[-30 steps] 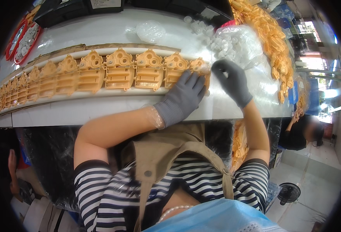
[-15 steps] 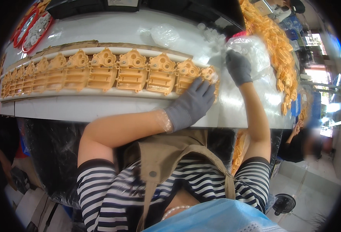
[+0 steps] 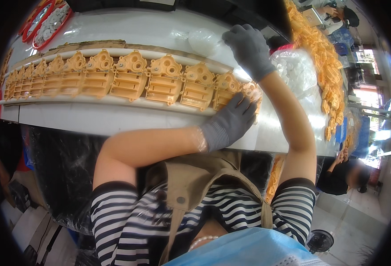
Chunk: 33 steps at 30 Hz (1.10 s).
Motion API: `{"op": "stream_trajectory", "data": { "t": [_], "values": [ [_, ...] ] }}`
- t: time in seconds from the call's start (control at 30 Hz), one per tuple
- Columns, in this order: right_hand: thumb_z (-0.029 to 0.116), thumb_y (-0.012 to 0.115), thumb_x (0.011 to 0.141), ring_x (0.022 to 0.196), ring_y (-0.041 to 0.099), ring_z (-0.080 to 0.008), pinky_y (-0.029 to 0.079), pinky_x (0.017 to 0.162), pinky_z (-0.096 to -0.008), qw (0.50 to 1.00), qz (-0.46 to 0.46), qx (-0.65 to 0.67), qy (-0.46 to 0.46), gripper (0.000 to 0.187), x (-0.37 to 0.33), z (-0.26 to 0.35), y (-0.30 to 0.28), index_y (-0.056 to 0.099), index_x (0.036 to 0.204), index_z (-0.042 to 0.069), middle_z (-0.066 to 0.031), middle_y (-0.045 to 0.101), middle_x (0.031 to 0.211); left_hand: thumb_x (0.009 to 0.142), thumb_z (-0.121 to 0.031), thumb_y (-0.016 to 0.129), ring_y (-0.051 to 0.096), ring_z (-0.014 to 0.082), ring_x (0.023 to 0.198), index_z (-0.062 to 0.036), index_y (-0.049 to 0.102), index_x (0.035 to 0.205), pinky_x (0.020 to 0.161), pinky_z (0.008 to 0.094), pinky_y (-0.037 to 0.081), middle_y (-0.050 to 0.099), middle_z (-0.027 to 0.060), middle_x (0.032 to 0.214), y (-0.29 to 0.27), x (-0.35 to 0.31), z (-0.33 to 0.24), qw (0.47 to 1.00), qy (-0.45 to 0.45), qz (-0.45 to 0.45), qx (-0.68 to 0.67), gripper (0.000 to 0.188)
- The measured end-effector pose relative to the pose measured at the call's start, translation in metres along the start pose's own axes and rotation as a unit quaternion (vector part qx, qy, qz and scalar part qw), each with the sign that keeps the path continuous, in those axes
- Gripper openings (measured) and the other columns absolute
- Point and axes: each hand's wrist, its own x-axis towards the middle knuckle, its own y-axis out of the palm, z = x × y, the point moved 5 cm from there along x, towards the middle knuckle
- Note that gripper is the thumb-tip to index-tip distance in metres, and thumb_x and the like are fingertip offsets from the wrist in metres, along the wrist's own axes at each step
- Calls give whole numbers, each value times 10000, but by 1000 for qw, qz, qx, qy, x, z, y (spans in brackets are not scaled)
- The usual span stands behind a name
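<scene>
Here we are at the end orange housing (image 3: 252, 91), right beneath the fingertips of our left hand (image 3: 229, 126), and it looks like light, stiff moulded plastic. The walls seem thin and smooth, so we'd expect a little slip under the glove, and the small lugs could well snap if we lean on them. Best hold, we reckon: flat against the sturdier side walls. Our left fingers lie spread across its near part; whether they pinch or merely press, we can't tell, with the thumb hidden.

Leftward from that grip runs the row of matching housings (image 3: 164, 84), neighbour just beside neighbour, along a white rail (image 3: 44, 99). Beyond the grip, our right hand (image 3: 251, 51) hangs with fingers curled inward; we can't see whether they hold anything. Just past those fingers sits a crumpled clear bag (image 3: 203, 42), and well right of both hands, a heap of orange parts (image 3: 331, 88).
</scene>
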Motion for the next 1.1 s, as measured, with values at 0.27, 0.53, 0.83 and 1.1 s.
{"op": "stream_trajectory", "data": {
  "t": [0.27, 0.53, 0.83, 1.1],
  "values": [
    [101, 603, 775, 876, 602, -241, 486, 719, -378, 1000, -9, 14, -19, 115, 8, 16, 7, 690, 809, 167, -30, 637, 841, 862, -369, 595, 382, 318, 1283, -44, 532, 1275, 1119, 500, 225, 451, 164, 1369, 2, 1, 0, 1000, -12, 1, 2, 530],
    [175, 681, 811, 885, 617, -242, 493, 769, -355, 966, 23, 208, 150, 130, 0, 7, 20, 748, 916, 140, -65, 687, 927, 852, -347, 596, 382, 320, 1281, -40, 530, 1280, 1123, 504, 224, 445, 171, 1376, 3, 2, 0, 1000, -10, 6, -15, 532],
    [180, 656, 909, 818, 565, -114, 453, 674, -244, 409, -23, 857, 314, 288, -29, -18, 12, 618, 1159, 42, -10, 611, 919, 815, -356, 637, 374, 345, 1263, -27, 519, 1285, 1103, 506, 234, 442, 173, 1361, 2, -1, -1, 1000, 9, -26, -12, 586],
    [115, 623, 913, 914, 579, -114, 473, 760, -240, 400, -10, 875, 273, 181, -110, -17, -23, 636, 1077, 40, -45, 645, 976, 771, -363, 684, 328, 367, 1328, -65, 520, 1303, 1125, 517, 216, 407, 161, 1419, -13, -22, 2, 996, 24, -26, -85, 631]
  ]
}}
